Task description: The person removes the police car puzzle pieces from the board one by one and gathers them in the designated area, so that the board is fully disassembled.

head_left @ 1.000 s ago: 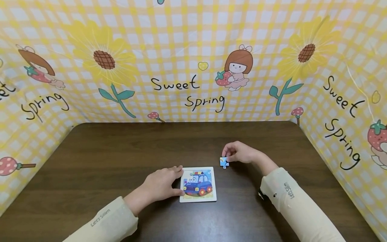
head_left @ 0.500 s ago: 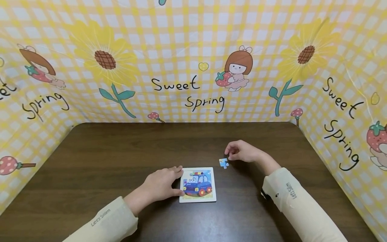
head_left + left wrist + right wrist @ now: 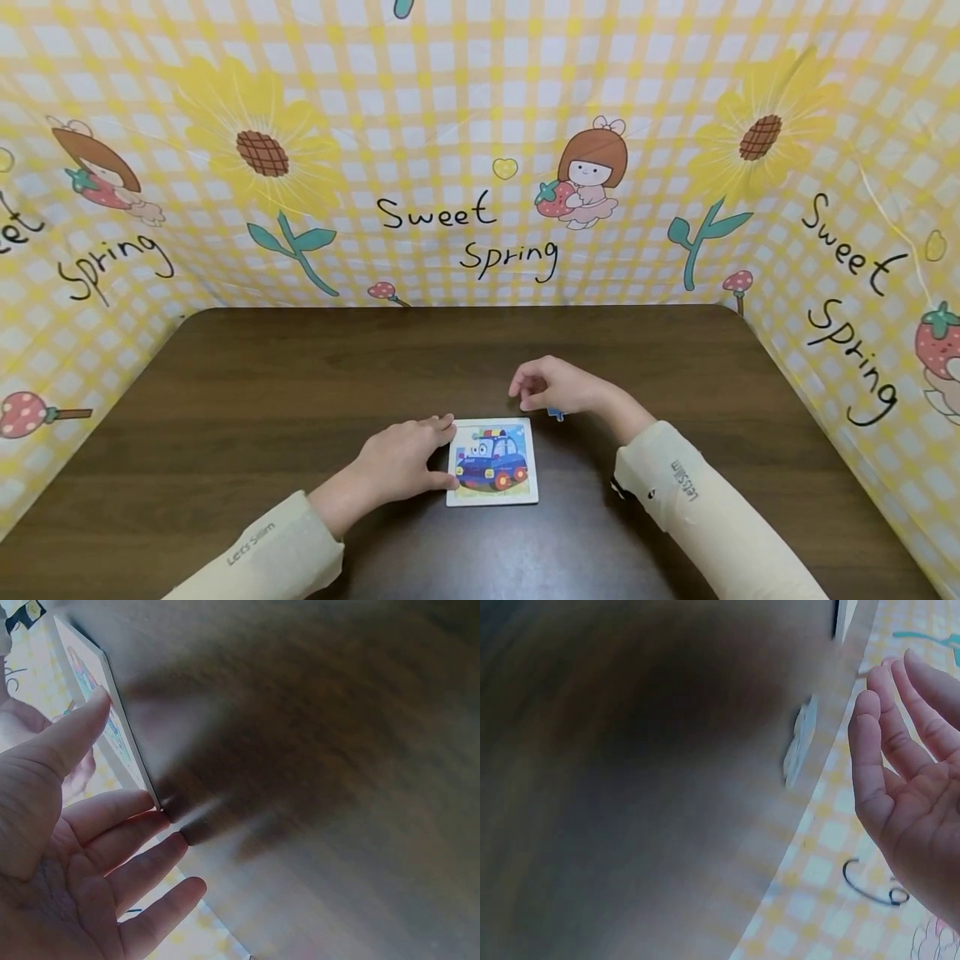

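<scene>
A square jigsaw puzzle board [image 3: 530, 492] with a white border and a blue cartoon car picture lies on the table. My left hand [image 3: 405, 458] rests at its left edge, fingers fairly straight, thumb on the border; the left wrist view shows thumb and fingertips at the edge of the board [image 3: 133, 742]. My right hand [image 3: 566, 386] hovers just beyond the board's upper right corner, fingers loosely bent and holding nothing. A loose blue puzzle piece [image 3: 556, 414] is mostly hidden below it. In the right wrist view the loose piece [image 3: 801, 742] lies on the table, apart from the fingers.
The dark brown wooden table [image 3: 337, 358] is enclosed at the back and sides by a yellow checked cloth [image 3: 435, 125] printed with sunflowers, strawberries and lettering. The cloth meets the table's far edge.
My right hand first let go of the puzzle piece and drew back slightly, then moved left over it towards the board. The left hand and the board have stayed put.
</scene>
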Tool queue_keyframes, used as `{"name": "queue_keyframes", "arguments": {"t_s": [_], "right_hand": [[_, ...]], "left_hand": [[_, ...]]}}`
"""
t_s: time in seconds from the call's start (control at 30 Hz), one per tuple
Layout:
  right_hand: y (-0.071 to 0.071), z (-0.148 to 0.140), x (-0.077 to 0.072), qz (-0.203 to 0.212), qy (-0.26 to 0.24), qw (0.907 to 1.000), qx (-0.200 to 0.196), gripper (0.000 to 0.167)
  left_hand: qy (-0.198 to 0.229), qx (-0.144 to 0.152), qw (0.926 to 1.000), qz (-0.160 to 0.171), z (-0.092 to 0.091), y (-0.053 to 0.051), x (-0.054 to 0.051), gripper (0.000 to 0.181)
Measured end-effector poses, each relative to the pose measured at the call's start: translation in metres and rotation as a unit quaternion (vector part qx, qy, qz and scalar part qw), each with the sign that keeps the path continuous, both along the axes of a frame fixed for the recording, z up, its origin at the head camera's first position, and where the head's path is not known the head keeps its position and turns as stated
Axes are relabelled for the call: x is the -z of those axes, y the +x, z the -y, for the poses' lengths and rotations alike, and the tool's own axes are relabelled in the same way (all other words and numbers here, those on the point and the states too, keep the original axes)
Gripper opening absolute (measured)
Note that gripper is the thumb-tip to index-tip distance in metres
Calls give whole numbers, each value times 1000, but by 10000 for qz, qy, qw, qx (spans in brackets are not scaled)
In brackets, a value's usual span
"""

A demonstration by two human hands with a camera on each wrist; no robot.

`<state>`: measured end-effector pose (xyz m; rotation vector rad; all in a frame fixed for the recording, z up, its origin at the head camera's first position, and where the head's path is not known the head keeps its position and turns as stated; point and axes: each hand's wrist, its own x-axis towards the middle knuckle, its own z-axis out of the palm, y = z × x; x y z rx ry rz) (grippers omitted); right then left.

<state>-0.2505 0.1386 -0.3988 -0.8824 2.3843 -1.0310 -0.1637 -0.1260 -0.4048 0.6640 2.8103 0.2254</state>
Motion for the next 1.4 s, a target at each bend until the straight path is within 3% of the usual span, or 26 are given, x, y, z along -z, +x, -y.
{"name": "queue_keyframes", "arguments": {"t_s": [0.37,0.67,1.07,1.4], "right_hand": [[3,32,6,197,256,9981,-534,14],[10,45,7,35,724,9932,-913,19],[15,50,7,-198,1273,9855,-1100,34],[18,53,5,-288,1324,9845,-1111,33]], "left_hand": [[18,28,10000,-26,0,-2,0,75],[43,36,10000,-49,0,-2,1,75],[79,10,10000,-57,0,-1,1,74],[103,40,9999,-70,0,-2,1,75]]}}
